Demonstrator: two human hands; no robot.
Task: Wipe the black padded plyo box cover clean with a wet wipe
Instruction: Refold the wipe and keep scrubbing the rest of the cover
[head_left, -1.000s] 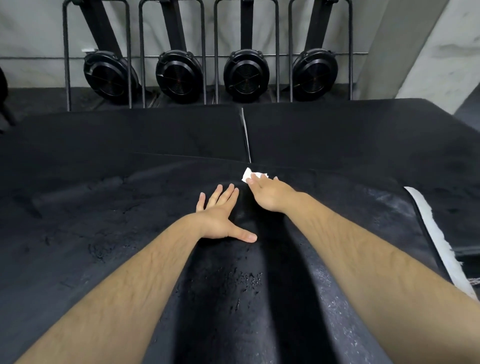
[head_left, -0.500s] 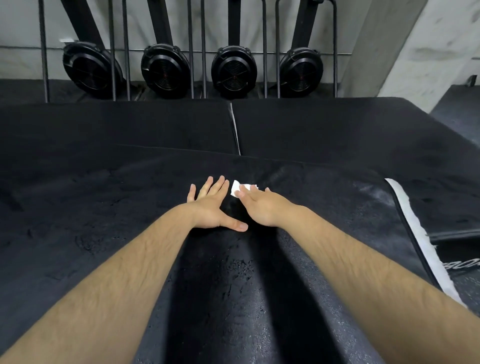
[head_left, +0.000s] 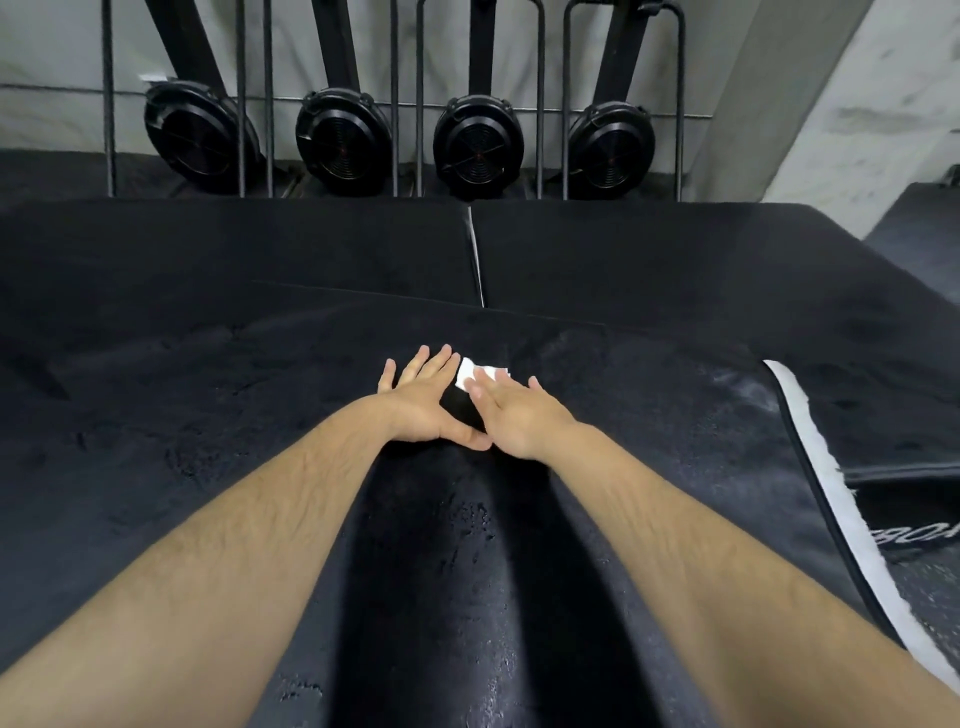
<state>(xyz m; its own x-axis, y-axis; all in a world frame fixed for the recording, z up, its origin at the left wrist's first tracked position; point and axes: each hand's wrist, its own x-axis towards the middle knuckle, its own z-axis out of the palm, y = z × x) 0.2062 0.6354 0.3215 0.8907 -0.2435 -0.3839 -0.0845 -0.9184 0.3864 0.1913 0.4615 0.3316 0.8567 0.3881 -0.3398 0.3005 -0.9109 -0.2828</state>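
– So, where is the wet wipe (head_left: 475, 372)?
– It lies on the black padded cover (head_left: 208, 467), far out in front of the person, near the back edge. It is small, white and folded.
– Is a hand on it?
– Yes. The right hand (head_left: 514, 418) presses down on it. Its fingers (head_left: 480, 392) are straight and flat on top of the wipe, not curled around it. A bit of the wipe peeks out past the fingertips.
– And the other hand?
– The left hand (head_left: 423, 410) lies flat on the cover, just beside the right hand. Its fingers are straight and a little spread, and it holds nothing. Its thumb points at the right hand. I cannot tell if they touch.
– What does the cover look like?
– It is black, and it shines in spots between the two arms. A white strip (head_left: 831, 499) runs down its right edge.
– What is behind it?
– Two more black pads (head_left: 649, 249) lie side by side. Behind them, four round black fan wheels (head_left: 343, 137) stand in a row among metal bars (head_left: 109, 104), in front of a grey wall (head_left: 857, 104).
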